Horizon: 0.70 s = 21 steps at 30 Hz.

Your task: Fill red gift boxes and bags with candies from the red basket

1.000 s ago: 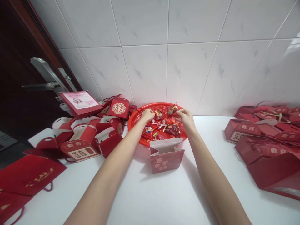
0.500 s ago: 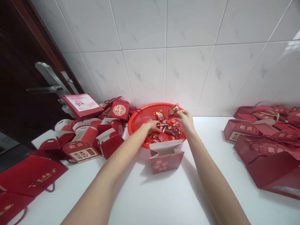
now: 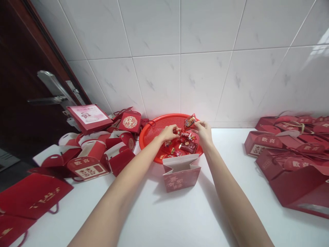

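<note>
A red plastic sieve basket (image 3: 146, 137) stands against the tiled wall with several wrapped candies (image 3: 189, 146) in it. Over its middle, my left hand (image 3: 169, 133) is closed, its fingertips pinching a small red-wrapped candy (image 3: 177, 131). At the basket's right side my right hand (image 3: 204, 132) grips a larger red and gold wrapped candy (image 3: 190, 120) between thumb and fingers, held up above the rim. A pinkish-red paper box (image 3: 182, 179) with an open top stands upright on the white table (image 3: 159, 219), in front of the basket and between my forearms.
Red gift boxes (image 3: 88, 161) crowd the table's left side, with flat red paper bags (image 3: 36, 195) nearer me. More red boxes (image 3: 290, 147) pile up on the right. A dark door with a metal handle (image 3: 55, 91) stands at the left, beside the tiled wall (image 3: 156, 82).
My left hand has lifted and moved back toward the middle of the basket, now with a small candy at its fingertips. My right hand keeps holding its candy in nearly the same place.
</note>
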Motion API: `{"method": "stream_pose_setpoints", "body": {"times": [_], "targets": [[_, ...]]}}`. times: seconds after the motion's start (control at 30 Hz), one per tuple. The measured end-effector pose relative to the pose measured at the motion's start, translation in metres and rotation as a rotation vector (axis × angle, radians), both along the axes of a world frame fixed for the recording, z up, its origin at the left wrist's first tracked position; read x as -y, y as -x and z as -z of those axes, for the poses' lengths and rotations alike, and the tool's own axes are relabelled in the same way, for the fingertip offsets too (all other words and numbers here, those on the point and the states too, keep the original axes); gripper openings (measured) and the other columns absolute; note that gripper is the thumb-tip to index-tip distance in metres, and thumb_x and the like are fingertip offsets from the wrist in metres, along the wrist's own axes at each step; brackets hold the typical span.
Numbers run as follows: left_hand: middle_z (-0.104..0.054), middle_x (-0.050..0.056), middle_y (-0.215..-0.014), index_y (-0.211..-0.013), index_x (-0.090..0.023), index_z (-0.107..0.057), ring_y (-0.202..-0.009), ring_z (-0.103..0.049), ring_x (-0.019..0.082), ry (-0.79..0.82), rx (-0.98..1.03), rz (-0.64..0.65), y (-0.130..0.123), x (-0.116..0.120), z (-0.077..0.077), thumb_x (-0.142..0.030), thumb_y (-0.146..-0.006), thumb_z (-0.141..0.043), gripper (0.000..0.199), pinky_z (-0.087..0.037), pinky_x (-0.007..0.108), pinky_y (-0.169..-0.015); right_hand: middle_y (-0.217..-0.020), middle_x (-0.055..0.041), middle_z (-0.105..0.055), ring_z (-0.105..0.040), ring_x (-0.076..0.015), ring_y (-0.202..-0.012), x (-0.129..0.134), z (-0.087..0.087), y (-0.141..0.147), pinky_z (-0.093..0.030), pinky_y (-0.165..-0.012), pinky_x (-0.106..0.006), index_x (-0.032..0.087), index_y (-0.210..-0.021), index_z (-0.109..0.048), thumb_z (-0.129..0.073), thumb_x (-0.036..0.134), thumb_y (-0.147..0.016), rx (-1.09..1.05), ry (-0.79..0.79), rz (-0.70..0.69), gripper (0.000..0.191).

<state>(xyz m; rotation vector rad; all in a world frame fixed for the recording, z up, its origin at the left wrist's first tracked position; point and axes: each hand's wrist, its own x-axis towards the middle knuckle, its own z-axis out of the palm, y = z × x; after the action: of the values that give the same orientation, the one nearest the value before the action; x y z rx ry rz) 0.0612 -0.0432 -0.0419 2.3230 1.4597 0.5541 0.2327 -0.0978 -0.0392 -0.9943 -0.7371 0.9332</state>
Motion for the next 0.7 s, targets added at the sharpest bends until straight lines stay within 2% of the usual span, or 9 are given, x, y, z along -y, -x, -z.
{"method": "stream_pose_setpoints", "body": {"times": [0.23,0.4,0.47,0.6,0.63,0.7], "targets": [[-0.073,0.004,-0.096,-0.095,-0.020,-0.065,-0.089,-0.065,0.019,-0.025,0.094,-0.145,0.001,-0.006,-0.002,-0.033,-0.084,-0.068,0.018,-0.050,0.028,-0.079,-0.074,0.0031,-0.063,-0.065,-0.0154,-0.074,-0.001,0.001,-0.001,-0.054,-0.065,-0.026,0.022,-0.070,-0.054,-0.068,0.021,-0.070,-0.010,-0.001,-0.006,0.014],[-0.075,0.007,-0.102,-0.094,-0.021,-0.069,-0.097,-0.068,0.023,0.016,0.008,-0.194,0.009,-0.011,0.006,-0.035,-0.081,-0.072,0.019,-0.049,0.028,-0.082,-0.073,0.0026,-0.064,-0.065,-0.0162,-0.075,-0.001,0.001,-0.001,-0.053,-0.064,-0.027,0.021,-0.069,-0.055,-0.070,0.021,-0.070,-0.001,0.000,-0.022,0.016],[-0.075,0.008,-0.106,-0.098,-0.022,-0.070,-0.101,-0.068,0.026,0.028,-0.041,-0.183,0.011,-0.010,0.007,-0.037,-0.078,-0.075,0.027,-0.049,0.029,-0.084,-0.073,0.0025,-0.064,-0.065,-0.0161,-0.074,-0.001,0.001,0.000,-0.053,-0.063,-0.027,0.021,-0.069,-0.055,-0.070,0.021,-0.069,-0.002,-0.004,-0.030,0.015],[-0.069,0.014,-0.121,-0.112,-0.021,-0.069,-0.118,-0.060,0.035,-0.018,-0.118,-0.153,0.005,-0.001,0.002,-0.040,-0.078,-0.074,0.040,-0.045,0.039,-0.097,-0.071,0.0029,-0.063,-0.064,-0.0155,-0.071,-0.002,0.002,0.000,-0.053,-0.061,-0.026,0.022,-0.068,-0.055,-0.069,0.022,-0.068,-0.025,-0.020,-0.011,0.014],[-0.068,0.014,-0.123,-0.112,-0.022,-0.070,-0.121,-0.058,0.035,-0.036,-0.130,-0.110,0.000,0.003,0.001,-0.041,-0.078,-0.073,0.039,-0.043,0.040,-0.100,-0.071,0.0029,-0.063,-0.064,-0.0155,-0.071,-0.002,0.003,0.000,-0.053,-0.062,-0.026,0.022,-0.068,-0.054,-0.069,0.023,-0.068,-0.033,-0.026,0.001,0.014],[-0.068,0.011,-0.121,-0.110,-0.024,-0.073,-0.120,-0.058,0.033,-0.071,-0.165,0.087,-0.012,0.012,0.001,-0.044,-0.079,-0.072,0.037,-0.042,0.038,-0.102,-0.071,0.0030,-0.062,-0.064,-0.0157,-0.071,-0.004,0.004,-0.001,-0.054,-0.063,-0.027,0.022,-0.070,-0.053,-0.069,0.025,-0.069,-0.048,-0.040,0.026,0.016]]}}
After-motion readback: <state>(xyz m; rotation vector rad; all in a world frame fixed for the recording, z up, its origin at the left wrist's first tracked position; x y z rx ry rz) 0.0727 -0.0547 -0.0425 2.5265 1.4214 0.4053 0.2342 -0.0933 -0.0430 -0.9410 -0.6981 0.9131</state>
